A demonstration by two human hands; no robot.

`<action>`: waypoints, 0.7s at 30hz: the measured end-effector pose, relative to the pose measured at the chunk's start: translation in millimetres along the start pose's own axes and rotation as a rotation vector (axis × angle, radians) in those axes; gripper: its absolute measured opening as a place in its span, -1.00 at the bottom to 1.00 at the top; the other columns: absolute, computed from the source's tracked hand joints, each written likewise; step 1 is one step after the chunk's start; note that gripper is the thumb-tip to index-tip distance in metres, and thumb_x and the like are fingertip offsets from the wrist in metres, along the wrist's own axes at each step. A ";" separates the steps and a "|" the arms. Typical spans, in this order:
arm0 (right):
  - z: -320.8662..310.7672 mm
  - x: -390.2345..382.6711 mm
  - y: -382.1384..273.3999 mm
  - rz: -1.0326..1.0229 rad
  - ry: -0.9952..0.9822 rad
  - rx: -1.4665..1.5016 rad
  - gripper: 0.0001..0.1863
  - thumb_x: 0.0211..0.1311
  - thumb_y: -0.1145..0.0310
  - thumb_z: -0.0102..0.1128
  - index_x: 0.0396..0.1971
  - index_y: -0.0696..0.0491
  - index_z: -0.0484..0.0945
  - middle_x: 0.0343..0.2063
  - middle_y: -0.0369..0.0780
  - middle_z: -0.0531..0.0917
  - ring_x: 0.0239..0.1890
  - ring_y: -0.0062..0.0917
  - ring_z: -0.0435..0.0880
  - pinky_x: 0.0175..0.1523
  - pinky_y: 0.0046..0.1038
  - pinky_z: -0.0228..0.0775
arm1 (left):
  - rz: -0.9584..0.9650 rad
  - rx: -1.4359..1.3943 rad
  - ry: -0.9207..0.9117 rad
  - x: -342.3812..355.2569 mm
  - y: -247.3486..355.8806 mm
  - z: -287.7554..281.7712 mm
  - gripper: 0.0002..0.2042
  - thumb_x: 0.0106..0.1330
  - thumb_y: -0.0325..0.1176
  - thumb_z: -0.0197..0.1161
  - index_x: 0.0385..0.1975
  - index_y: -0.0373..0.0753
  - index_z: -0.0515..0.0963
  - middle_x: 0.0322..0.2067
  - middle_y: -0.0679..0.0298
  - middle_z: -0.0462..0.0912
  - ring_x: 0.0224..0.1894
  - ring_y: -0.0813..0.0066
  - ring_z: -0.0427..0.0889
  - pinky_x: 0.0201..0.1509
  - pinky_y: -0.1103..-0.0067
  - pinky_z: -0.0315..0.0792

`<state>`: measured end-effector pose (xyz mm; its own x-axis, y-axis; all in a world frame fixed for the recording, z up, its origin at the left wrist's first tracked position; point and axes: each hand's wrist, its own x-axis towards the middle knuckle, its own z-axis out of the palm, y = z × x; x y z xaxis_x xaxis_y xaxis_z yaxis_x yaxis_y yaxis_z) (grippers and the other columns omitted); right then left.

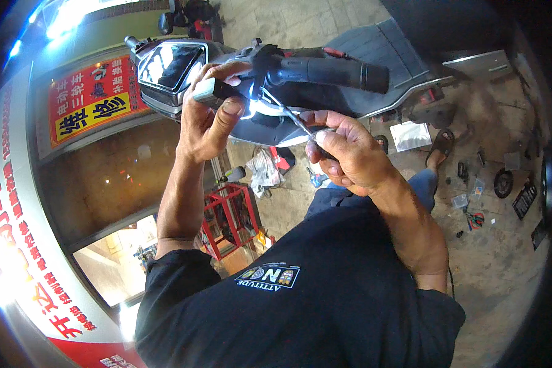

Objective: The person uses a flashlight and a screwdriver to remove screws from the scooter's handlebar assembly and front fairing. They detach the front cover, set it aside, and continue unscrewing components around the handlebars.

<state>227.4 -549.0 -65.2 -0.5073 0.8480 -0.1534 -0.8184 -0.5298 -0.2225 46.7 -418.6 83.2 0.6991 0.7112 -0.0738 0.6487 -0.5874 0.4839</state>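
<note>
My left hand (210,122) is closed around a small rectangular block (207,91) with a pale grey-green face, close to the scooter's handlebar. A bright white glow sits just past that thumb; I cannot tell whether it comes from the block. Between the fingers of my right hand (349,150) is a slim metal tool (295,119), its thin end pointing up and left to the lit spot under the handlebar. The exact kind of tool is unclear. A black handlebar grip (331,73) sticks out to the right above it. Behind lies the dark electric scooter (368,55) with its display (172,65).
A red rack (230,214) of tools and a plastic bag (265,172) stand below left. Small parts, a round black part (503,183) and red-handled pliers (474,221) lie on the floor at right. A sandalled foot (440,147) and white sheet (411,135) are nearer.
</note>
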 end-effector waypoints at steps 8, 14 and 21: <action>-6.4 3.6 -29.2 -0.041 0.028 -0.424 -0.64 0.36 0.53 -0.05 0.12 0.17 0.47 -0.50 -0.27 0.60 -0.66 -0.82 0.35 -0.64 -0.73 0.18 | 0.082 0.008 0.076 -0.9 1.8 4.4 -0.39 0.30 0.18 0.17 -0.05 -0.36 0.61 -0.28 0.14 0.62 -0.25 0.30 0.52 -0.09 0.38 0.40; 0.6 4.9 -4.5 -0.670 0.098 -1.068 -0.67 0.27 0.59 0.06 0.02 0.19 0.59 -0.49 -0.29 0.67 -0.56 -0.77 0.52 -0.43 -0.68 0.34 | -0.003 0.002 0.098 -11.3 3.7 3.4 -0.37 0.29 0.20 0.17 -0.01 -0.35 0.61 -0.28 0.14 0.62 -0.26 0.30 0.52 -0.11 0.38 0.39; -0.1 -0.2 -8.3 -0.048 0.011 -0.301 -0.69 0.33 0.57 0.02 0.04 0.23 0.56 -0.42 -0.21 0.68 -0.54 -0.77 0.57 -0.40 -0.66 0.44 | 0.039 -0.001 0.084 -13.7 -5.6 2.0 -0.35 0.26 0.22 0.18 0.00 -0.33 0.62 -0.33 0.14 0.59 -0.27 0.30 0.50 -0.13 0.40 0.38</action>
<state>234.3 -544.8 -63.5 -0.4657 0.8729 -0.1458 -0.7236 -0.4704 -0.5050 34.1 -425.9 79.8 0.6964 0.7174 0.0184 0.6208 -0.6151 0.4861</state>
